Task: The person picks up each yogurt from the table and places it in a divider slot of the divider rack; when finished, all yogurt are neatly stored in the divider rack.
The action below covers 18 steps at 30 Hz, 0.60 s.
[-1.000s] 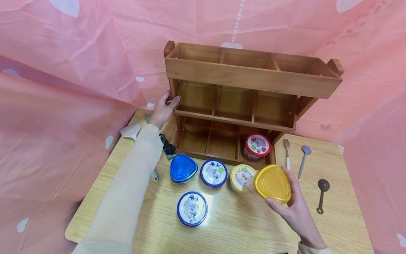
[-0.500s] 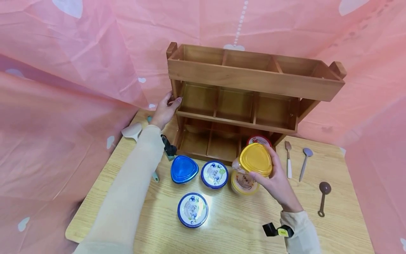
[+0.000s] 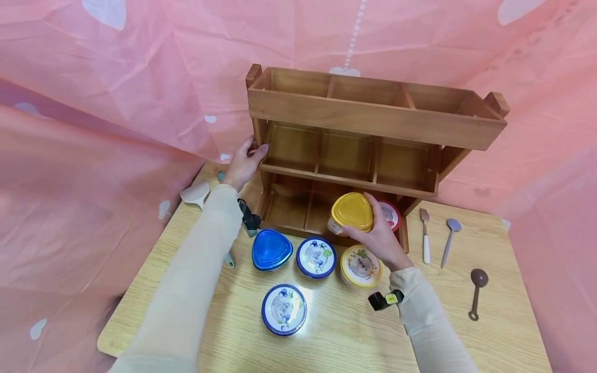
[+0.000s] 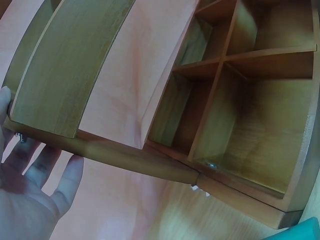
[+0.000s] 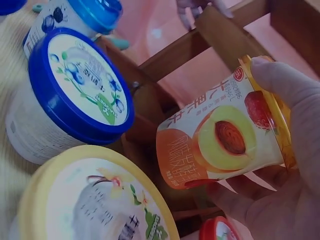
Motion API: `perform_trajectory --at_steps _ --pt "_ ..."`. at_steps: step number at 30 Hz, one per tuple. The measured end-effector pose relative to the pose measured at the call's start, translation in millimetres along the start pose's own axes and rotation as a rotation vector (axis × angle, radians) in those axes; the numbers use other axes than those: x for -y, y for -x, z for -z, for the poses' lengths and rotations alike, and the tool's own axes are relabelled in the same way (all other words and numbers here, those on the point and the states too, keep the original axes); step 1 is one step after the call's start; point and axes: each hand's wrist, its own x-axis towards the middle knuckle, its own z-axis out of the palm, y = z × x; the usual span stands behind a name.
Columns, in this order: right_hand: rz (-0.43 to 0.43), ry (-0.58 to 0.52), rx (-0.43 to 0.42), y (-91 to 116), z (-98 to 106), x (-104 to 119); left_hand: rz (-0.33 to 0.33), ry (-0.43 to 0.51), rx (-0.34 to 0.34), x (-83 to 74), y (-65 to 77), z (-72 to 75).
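The left hand (image 3: 242, 167) gripped the tiered brown wooden rack (image 3: 373, 116) by its left side. Well rightward, before the bottom tier (image 3: 285, 210), the yellow-lidded, peach-printed tapered cup (image 3: 352, 211) tilted lid-up, grasped by the right hand (image 3: 379, 237), left of its palm; beyond sat a red-lidded tub (image 3: 392, 214).

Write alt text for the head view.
A person's right hand holds a yellow-lidded cup at the bottom tier of a wooden rack, near a red-lidded tub; the left hand grips the rack's side. Three blue-lidded containers and a yellow-lidded tub stand on the table.
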Motion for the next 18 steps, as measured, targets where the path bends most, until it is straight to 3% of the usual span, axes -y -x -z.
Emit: perform_trajectory --at_steps 8,15,18 --pt "-0.086 0.013 0.041 -34 -9 -8 0.051 -0.014 0.028 -27.9 21.2 -1.8" --pt "-0.151 0.022 0.046 -47 -17 -12 0.024 -0.028 0.009 0.7 0.2 -0.8" --pt "-0.166 0.017 0.033 -55 -21 -15 0.030 -0.027 0.014 -5.7 4.6 -0.1"
